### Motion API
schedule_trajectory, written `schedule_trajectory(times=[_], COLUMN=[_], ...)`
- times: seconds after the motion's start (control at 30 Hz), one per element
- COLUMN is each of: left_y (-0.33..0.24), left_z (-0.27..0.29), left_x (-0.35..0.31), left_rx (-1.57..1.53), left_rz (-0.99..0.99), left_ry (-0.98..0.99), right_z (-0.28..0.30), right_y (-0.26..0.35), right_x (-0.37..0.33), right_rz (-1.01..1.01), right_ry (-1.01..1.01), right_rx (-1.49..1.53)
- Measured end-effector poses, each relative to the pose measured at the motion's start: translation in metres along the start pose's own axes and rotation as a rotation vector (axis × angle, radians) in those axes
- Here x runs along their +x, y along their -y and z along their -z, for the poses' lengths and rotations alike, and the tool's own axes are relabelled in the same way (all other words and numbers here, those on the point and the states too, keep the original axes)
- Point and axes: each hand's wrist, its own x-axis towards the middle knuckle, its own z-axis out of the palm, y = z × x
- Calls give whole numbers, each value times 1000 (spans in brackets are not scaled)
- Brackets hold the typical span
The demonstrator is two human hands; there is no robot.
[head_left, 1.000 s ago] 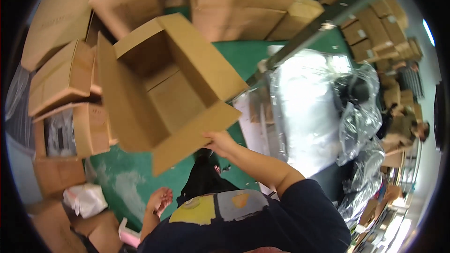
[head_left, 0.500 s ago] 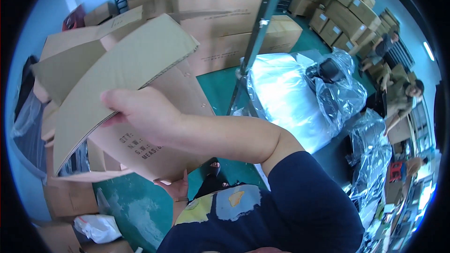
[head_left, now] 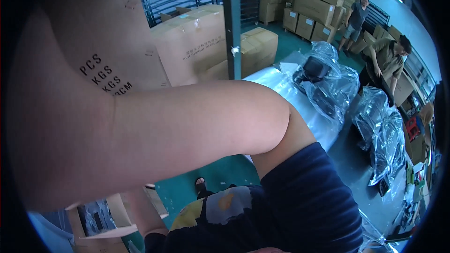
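Observation:
My right forearm crosses the view close up, and my right hand (head_left: pixel 51 126) is a large, dim shape at the left. Its fingers do not show, so I cannot tell what they grip. Against this hand, and partly behind it, stands a brown cardboard box panel (head_left: pixel 112 28) with dark printing. My left forearm (head_left: pixel 144 211) rises at the lower left; the left hand itself is hidden behind my right forearm. Beside it is an open carton (head_left: pixel 126 231) holding something in clear plastic (head_left: pixel 97 216).
Large cartons (head_left: pixel 192 37) stand beyond a dark metal post (head_left: pixel 231 23). Right of the post, a table carries a silvery sheet (head_left: pixel 267 77) and plastic-wrapped dark items (head_left: pixel 323 77). Stacked boxes (head_left: pixel 314 9) and two people (head_left: pixel 356 18) are farther back. One person (head_left: pixel 386 61) bends over a dark item.
My right hand has come up and left, much closer to the view, and the cardboard panel rose with it. The left hand has gone behind my right forearm. The view has shifted.

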Motion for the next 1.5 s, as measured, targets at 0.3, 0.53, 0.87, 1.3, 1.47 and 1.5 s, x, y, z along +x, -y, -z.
schedule_trajectory(times=[0.3, 0.53, 0.87, 1.3, 1.47, 1.5], left_y=[-136, -91, 35, 303, 260, 235], left_z=[59, 33, 46, -85, -15, 2], left_x=[213, 423, 594, 866, 868, 873], left_rx=[395, 592, 218, 1570, 1533, 1544], left_rz=[-67, -112, 286, 544, 585, 640], left_ry=[117, 188, 233, 933, 1232, 1125], right_z=[-92, -145, -161, 134, 112, 96], right_y=[-127, -222, -427, -805, -852, -844], right_x=[80, 133, 83, -91, -303, -343], right_rz=[191, 327, 52, -874, -1147, -1307], right_ry=[-497, -761, -764, -391, -198, -283], right_rx=[279, 481, 62, -632, -458, -296])
